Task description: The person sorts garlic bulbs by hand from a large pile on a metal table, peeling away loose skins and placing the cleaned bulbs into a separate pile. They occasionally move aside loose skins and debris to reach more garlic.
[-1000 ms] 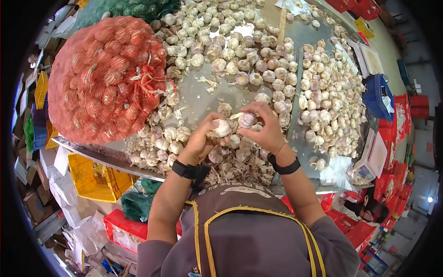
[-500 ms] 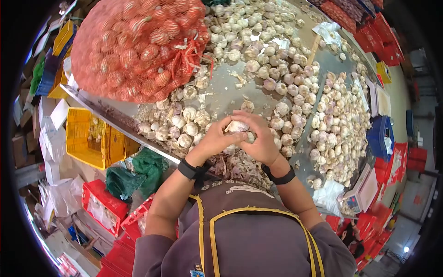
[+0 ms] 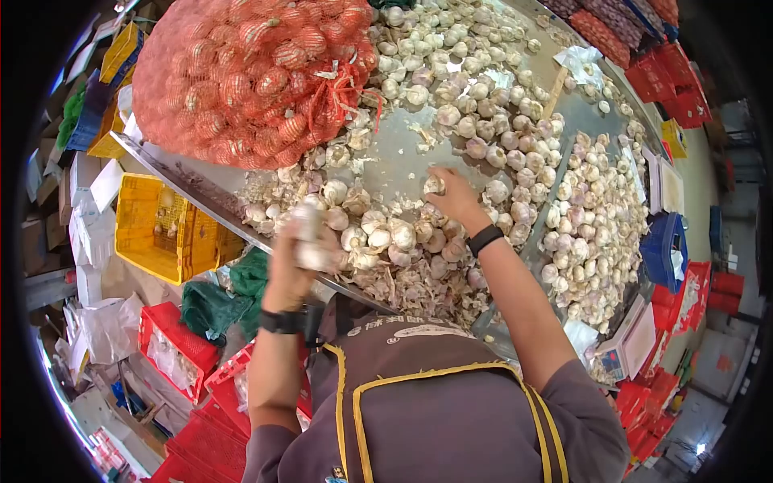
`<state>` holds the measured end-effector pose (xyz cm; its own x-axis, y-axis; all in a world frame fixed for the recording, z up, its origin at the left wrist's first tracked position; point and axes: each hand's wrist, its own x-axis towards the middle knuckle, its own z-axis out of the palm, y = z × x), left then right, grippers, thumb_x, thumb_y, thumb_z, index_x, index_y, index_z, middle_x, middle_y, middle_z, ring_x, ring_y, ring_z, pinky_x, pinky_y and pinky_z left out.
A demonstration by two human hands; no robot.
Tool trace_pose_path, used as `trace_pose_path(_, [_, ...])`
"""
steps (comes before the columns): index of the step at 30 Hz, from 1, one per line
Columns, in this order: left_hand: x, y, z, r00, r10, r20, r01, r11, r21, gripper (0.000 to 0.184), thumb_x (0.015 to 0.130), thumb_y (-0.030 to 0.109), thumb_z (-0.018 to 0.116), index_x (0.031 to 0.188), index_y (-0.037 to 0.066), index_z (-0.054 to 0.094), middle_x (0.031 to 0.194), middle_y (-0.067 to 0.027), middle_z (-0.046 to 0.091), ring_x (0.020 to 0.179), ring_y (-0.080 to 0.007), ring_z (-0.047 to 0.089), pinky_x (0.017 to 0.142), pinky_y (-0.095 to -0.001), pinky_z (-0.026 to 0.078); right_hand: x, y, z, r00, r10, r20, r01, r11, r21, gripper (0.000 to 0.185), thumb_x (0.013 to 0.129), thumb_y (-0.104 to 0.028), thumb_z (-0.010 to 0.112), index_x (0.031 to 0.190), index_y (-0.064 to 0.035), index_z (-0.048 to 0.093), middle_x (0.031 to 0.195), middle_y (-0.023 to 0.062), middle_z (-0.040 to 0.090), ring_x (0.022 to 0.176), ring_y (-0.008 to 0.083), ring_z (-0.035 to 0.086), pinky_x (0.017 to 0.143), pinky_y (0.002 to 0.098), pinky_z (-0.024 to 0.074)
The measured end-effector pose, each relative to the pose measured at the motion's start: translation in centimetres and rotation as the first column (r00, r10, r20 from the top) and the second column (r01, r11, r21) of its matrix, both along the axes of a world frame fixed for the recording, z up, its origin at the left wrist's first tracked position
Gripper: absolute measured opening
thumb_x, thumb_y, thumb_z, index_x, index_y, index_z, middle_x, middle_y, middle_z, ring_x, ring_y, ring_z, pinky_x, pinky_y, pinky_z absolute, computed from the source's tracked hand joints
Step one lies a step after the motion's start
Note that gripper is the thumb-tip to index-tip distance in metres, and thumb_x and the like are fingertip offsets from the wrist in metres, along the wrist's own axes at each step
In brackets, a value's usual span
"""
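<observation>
My left hand [image 3: 291, 270], smeared by motion, is at the near left edge of the metal table. Its fingers are closed around a whitish garlic bulb [image 3: 312, 256], and a second pale, blurred shape shows just above it. Farther forward, my right hand [image 3: 457, 197] reaches over the bare metal, its fingers curled on another garlic bulb [image 3: 435, 185]. Between the hands lie loose garlic bulbs [image 3: 378, 237]. Dry papery skins [image 3: 403, 286] are heaped nearest my apron.
A big red mesh sack of garlic [image 3: 250, 88] stands at the back left. More bulbs [image 3: 592, 225] lie beyond a divider on the right. A yellow crate [image 3: 153, 233] and a red crate [image 3: 171, 354] stand below the left edge. A blue bin [image 3: 664, 249] stands at right.
My hands were together around a garlic bulb and are now apart. The left has swung left and toward me; the right has moved slightly forward onto a bulb.
</observation>
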<state>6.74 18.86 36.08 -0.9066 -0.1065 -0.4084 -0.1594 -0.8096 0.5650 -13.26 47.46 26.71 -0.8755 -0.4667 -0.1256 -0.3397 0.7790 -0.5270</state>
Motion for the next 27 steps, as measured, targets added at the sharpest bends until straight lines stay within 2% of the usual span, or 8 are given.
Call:
trace_pose_path(2, [2.1, -6.3, -0.1, 0.902, 0.42, -0.101, -0.43, 0.896, -0.115, 0.045, 0.091, 0.032, 0.059, 0.123, 0.001, 0.051, 0.105, -0.0107, 0.059, 0.086, -0.0188, 0.061, 0.074, -0.0351, 0.056, -0.4, -0.3, -0.2, 1.0, 0.021, 0.018, -0.022, 0.996, 0.087, 0.056, 0.076, -0.026, 0.074, 0.127, -0.0092, 0.057, 0.116, 0.0174, 0.063, 0.11, 0.0365, 0.059, 0.098, 0.04, 0.0467])
trace_pose_path(6, [8.1, -20.7, -0.5, 0.762, 0.59, -0.267, -0.584, 0.804, 0.111, 0.047, 0.097, 0.031, 0.057, 0.129, -0.002, 0.049, 0.101, -0.0113, 0.059, 0.09, -0.0182, 0.059, 0.072, -0.0287, 0.054, -1.6, -0.1, -0.4, 0.989, -0.041, 0.14, 0.05, 0.997, -0.065, 0.053, 0.076, -0.022, 0.073, 0.126, -0.0124, 0.057, 0.117, 0.0171, 0.061, 0.109, 0.0356, 0.06, 0.094, 0.044, 0.0492])
trace_pose_path(8, [7.5, -19.9, 1.8, 0.741, 0.656, -0.144, -0.669, 0.704, -0.237, 0.048, 0.099, 0.03, 0.055, 0.134, -0.002, 0.049, 0.093, -0.01, 0.061, 0.086, -0.015, 0.059, 0.066, -0.0245, 0.052, -1.5, 0.7, 0.6, 0.675, -0.077, 0.734, 0.561, 0.699, -0.443, 0.048, 0.084, -0.023, 0.064, 0.129, -0.0089, 0.055, 0.123, 0.02, 0.06, 0.112, 0.0344, 0.06, 0.093, 0.0475, 0.0516])
trace_pose_path(11, [2.9, -11.4, 3.5, 0.955, 0.298, -0.003, -0.233, 0.74, -0.631, 0.033, 0.096, 0.023, 0.058, 0.122, 0.004, 0.06, 0.083, -0.0042, 0.063, 0.071, -0.0111, 0.059, 0.062, -0.0238, 0.05, -0.9, 2.2, 1.6, 0.389, 0.506, 0.769, 0.739, 0.326, -0.589, 0.046, 0.091, -0.023, 0.052, 0.133, -0.0037, 0.051, 0.131, 0.0225, 0.056, 0.118, 0.0365, 0.057, 0.098, 0.0488, 0.051])
trace_pose_path(15, [-3.2, 2.6, 0.8, 0.879, -0.346, 0.327, 0.408, 0.193, -0.892, 0.045, 0.081, 0.021, 0.074, 0.123, 0.01, 0.06, 0.075, -0.0062, 0.064, 0.068, -0.0136, 0.062, 0.061, -0.0291, 0.049, 3.0, 1.3, 6.3, 0.229, 0.747, 0.624, 0.936, 0.007, -0.352, 0.048, 0.094, -0.027, 0.049, 0.136, -0.0031, 0.049, 0.135, 0.0222, 0.052, 0.122, 0.0404, 0.054, 0.104, 0.0524, 0.0459])
trace_pose_path(17, [-4.5, 8.1, -0.2, 0.862, -0.42, 0.284, 0.168, -0.292, -0.942, 0.052, 0.077, 0.036, 0.077, 0.119, 0.01, 0.06, 0.084, -0.0129, 0.068, 0.08, -0.0263, 0.069, 0.065, -0.0379, 0.053, 3.8, 2.1, 6.2, 0.24, 0.725, 0.645, 0.945, -0.021, -0.327, 0.044, 0.094, -0.024, 0.054, 0.133, -0.0037, 0.051, 0.127, 0.0196, 0.059, 0.121, 0.0381, 0.056, 0.098, 0.0507, 0.0514])
trace_pose_path(21, [-6.8, 12.4, -3.1, 0.707, -0.448, 0.547, 0.18, -0.634, -0.752, 0.052, 0.073, 0.036, 0.077, 0.112, 0.007, 0.06, 0.086, -0.015, 0.068, 0.085, -0.0323, 0.068, 0.07, -0.0419, 0.054, 5.5, 4.4, 6.5, 0.32, 0.668, 0.672, 0.914, -0.03, -0.405, 0.028, 0.094, -0.016, 0.059, 0.12, -0.003, 0.056, 0.109, 0.0131, 0.063, 0.104, 0.0284, 0.062, 0.075, 0.0346, 0.0608])
trace_pose_path(27, [-7.0, 8.3, -1.1, 0.702, -0.5, 0.508, 0.432, -0.269, -0.861, 0.043, 0.077, 0.024, 0.072, 0.117, 0.011, 0.066, 0.109, -0.0135, 0.071, 0.088, -0.0262, 0.07, 0.077, -0.0392, 0.054, 9.8, 6.3, 7.1, 0.312, 0.591, 0.744, 0.937, -0.06, -0.345, 0.034, 0.094, -0.019, 0.056, 0.123, -0.002, 0.055, 0.095, 0.0103, 0.062, 0.088, 0.025, 0.065, 0.078, 0.0428, 0.0599])
